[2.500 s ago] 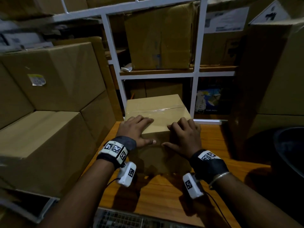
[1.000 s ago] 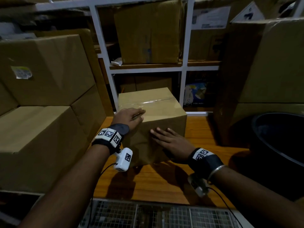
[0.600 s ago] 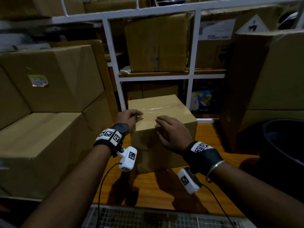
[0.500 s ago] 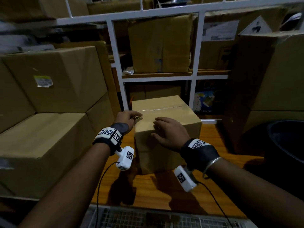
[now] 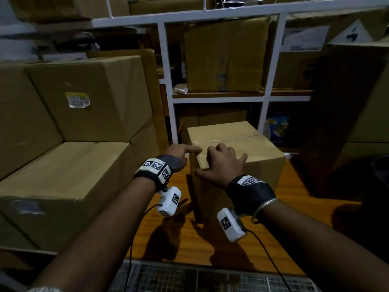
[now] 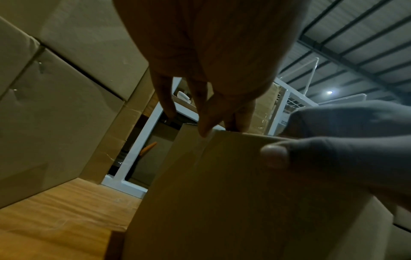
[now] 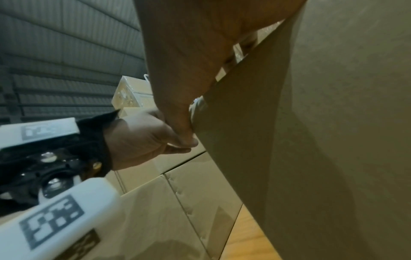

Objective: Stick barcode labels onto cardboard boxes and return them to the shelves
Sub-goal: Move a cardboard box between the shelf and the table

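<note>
Fingers first: the left hand (image 5: 179, 153) lies on the near left top corner of the small cardboard box (image 5: 235, 157), index finger stretched flat along the taped seam, thumb tip against the side face just below the edge, as the left wrist view shows. Its fingers look straight, pressing not gripping. The right hand (image 5: 223, 163) sits curled over the front top edge, fingertips hooked onto the lid, thumb on the front face, clasping that edge.

That box stands on the wooden shelf board (image 5: 294, 199), in front of the white shelf frame (image 5: 168, 102), turned corner-on to the person.

What's changed? A second ago the right palm lay flat on the front face, and now it has climbed to the top edge beside the left. I'd call that pressing done and a grip being taken, perhaps to turn or slide the box back.

No barcode label shows on it in any view. Only the head view shows the big stacked cartons (image 5: 84, 98) to the left, one wearing a sticker (image 5: 77, 100). The right wrist view alone shows daylight between palm and cardboard.
</note>
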